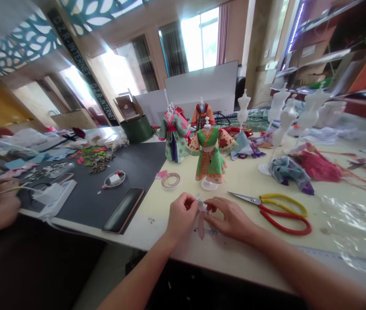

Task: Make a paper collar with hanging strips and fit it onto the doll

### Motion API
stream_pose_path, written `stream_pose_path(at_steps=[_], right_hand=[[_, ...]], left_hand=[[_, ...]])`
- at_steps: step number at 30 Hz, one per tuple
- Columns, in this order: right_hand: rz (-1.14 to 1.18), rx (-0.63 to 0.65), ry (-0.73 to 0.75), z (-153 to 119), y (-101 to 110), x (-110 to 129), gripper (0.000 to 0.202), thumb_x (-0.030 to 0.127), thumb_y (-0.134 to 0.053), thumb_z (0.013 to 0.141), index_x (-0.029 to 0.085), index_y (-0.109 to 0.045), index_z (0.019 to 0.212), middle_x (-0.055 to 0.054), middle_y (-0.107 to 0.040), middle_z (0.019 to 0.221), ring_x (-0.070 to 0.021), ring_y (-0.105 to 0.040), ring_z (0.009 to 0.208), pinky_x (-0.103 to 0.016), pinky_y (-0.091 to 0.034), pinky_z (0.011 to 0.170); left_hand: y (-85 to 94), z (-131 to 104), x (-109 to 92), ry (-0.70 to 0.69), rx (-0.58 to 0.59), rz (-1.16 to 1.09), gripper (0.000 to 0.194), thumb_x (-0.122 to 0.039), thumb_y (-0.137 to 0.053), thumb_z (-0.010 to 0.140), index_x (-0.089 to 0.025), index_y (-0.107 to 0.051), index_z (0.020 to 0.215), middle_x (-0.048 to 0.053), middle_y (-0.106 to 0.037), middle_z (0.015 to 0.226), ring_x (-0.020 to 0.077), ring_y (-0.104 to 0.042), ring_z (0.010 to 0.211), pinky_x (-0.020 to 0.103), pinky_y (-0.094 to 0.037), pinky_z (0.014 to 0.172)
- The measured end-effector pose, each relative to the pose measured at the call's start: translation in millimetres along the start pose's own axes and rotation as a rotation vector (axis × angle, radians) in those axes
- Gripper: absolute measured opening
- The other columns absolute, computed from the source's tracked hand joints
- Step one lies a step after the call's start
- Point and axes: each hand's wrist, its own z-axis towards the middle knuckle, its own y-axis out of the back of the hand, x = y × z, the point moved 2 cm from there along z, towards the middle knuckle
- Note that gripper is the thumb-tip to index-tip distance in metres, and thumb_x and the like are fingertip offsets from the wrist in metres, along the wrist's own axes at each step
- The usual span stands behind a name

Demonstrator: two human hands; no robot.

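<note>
Near the table's front edge, my left hand (182, 215) pinches a small whitish piece (201, 206) between thumb and fingertips. My right hand (230, 216) closes on its other side with curled fingers. Below it hangs a pale pink ribbon (201, 228) with a pointed end; how it joins the whitish piece cannot be made out. Just beyond my hands a small mannequin wears a green and orange dress (211, 150). Scissors (268, 206) with one yellow and one red handle lie to the right of my right hand. A roll of tape (170, 181) lies beyond my left hand.
A phone (124, 211) and a white power strip (58, 198) lie left. Behind stand more dressed mannequins (174, 133) and bare white ones (284, 120). Cloth scraps (318, 163) and clear plastic (357, 232) cover the right. Another person's hand (7, 196) rests at far left.
</note>
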Motion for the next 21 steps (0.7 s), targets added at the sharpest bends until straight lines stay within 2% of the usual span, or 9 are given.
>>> stream_pose_path(at_steps=[7, 11, 17, 19, 21], right_hand=[[0.23, -0.011, -0.108, 2, -5, 2, 0.015, 0.024, -0.057, 0.079, 0.017, -0.059, 0.093, -0.003, -0.068, 0.08, -0.0162, -0.062, 0.071, -0.026, -0.047, 0.063], [0.333, -0.045, -0.183, 5, -9, -6, 0.011, 0.024, -0.053, 0.079, 0.016, -0.059, 0.083, -0.004, -0.067, 0.075, -0.0165, -0.062, 0.069, -0.027, -0.048, 0.061], [0.447, -0.076, -0.279, 7, -13, -14, 0.009, 0.025, -0.056, 0.073, 0.017, -0.06, 0.072, -0.002, -0.065, 0.069, -0.018, -0.061, 0.069, -0.029, -0.049, 0.063], [0.48, -0.085, -0.305, 8, -13, -16, 0.009, 0.025, -0.056, 0.072, 0.017, -0.06, 0.068, -0.002, -0.066, 0.067, -0.018, -0.061, 0.066, -0.029, -0.048, 0.062], [0.517, -0.092, -0.331, 8, -13, -16, 0.009, 0.025, -0.058, 0.071, 0.018, -0.061, 0.068, -0.002, -0.066, 0.065, -0.0182, -0.062, 0.064, -0.03, -0.049, 0.061]], left_hand=[[-20.6, -9, -26, -0.027, 0.024, -0.136, 0.009, -0.023, -0.052, 0.08, -0.017, -0.055, 0.074, -0.001, -0.061, 0.067, 0.0125, -0.059, 0.059, 0.022, -0.046, 0.057], [-23.4, -9, -23, -0.021, 0.036, -0.174, 0.008, -0.022, -0.053, 0.08, -0.017, -0.056, 0.074, 0.0, -0.062, 0.068, 0.0132, -0.06, 0.063, 0.023, -0.047, 0.059], [-22.9, -15, -14, -0.029, 0.139, -0.247, 0.01, -0.024, -0.053, 0.082, -0.016, -0.06, 0.083, 0.002, -0.067, 0.074, 0.0144, -0.064, 0.066, 0.022, -0.049, 0.056], [-19.4, -18, -14, -0.062, 0.121, -0.253, 0.012, -0.023, -0.054, 0.082, -0.017, -0.062, 0.088, 0.004, -0.069, 0.08, 0.0157, -0.066, 0.073, 0.023, -0.052, 0.061], [-12.0, -18, -14, -0.121, 0.038, -0.24, 0.015, -0.024, -0.054, 0.084, -0.017, -0.064, 0.092, 0.005, -0.07, 0.088, 0.0166, -0.066, 0.082, 0.025, -0.053, 0.07]])
